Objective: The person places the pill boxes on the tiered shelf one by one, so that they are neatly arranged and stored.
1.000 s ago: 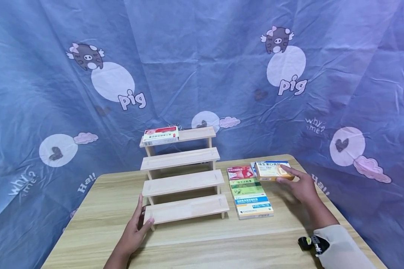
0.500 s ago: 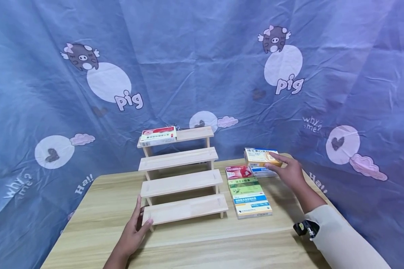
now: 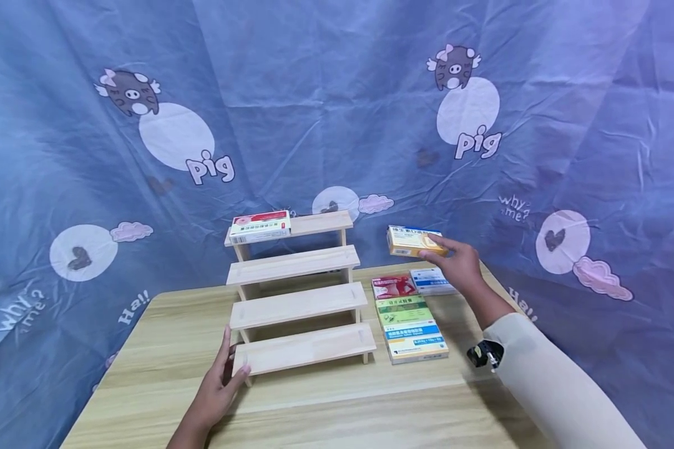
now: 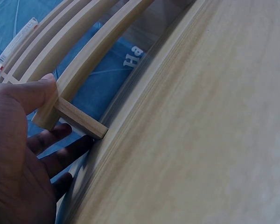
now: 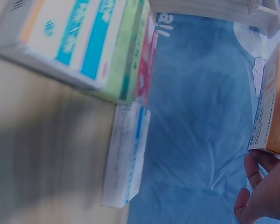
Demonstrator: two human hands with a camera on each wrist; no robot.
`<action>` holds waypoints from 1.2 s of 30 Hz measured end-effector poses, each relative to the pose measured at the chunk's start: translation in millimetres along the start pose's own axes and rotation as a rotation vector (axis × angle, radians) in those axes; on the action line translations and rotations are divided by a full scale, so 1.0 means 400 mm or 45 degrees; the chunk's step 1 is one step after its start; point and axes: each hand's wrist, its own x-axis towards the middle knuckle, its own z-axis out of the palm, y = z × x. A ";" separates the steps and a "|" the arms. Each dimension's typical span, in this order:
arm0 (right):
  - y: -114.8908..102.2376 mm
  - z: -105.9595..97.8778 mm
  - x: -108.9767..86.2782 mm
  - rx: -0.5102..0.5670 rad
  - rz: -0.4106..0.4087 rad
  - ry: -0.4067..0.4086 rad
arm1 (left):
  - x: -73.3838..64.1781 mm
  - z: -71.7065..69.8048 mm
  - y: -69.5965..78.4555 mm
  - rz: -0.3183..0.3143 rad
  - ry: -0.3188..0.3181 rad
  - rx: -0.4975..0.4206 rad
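Observation:
My right hand (image 3: 462,265) holds an orange-and-white medicine box (image 3: 409,242) by its right end, raised above the back of the table. In the right wrist view the box's orange side (image 5: 276,112) shows, with fingers at its end. At the left, my left hand (image 3: 216,388) grips the end of the lowest step of a four-tier wooden display rack (image 3: 303,350). The left wrist view has the thumb over the step's edge and the other fingers (image 4: 67,154) by its leg. A red-and-white medicine box (image 3: 261,227) lies on the rack's top step, at its left end.
Right of the rack, a red box (image 3: 392,287), a green box (image 3: 402,309) and a blue-and-white box (image 3: 415,342) lie in a column on the wooden table (image 3: 292,418). Another white-and-blue box (image 3: 431,282) lies beside the red one. A blue printed cloth (image 3: 326,125) hangs behind.
My right hand has lifted the orange-and-white box and carried it up and left, uncovering the white-and-blue box beneath. The left hand stays on the rack.

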 end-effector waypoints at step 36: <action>-0.296 0.150 0.123 0.145 -0.166 0.009 | -0.018 0.017 0.009 -0.014 0.014 0.024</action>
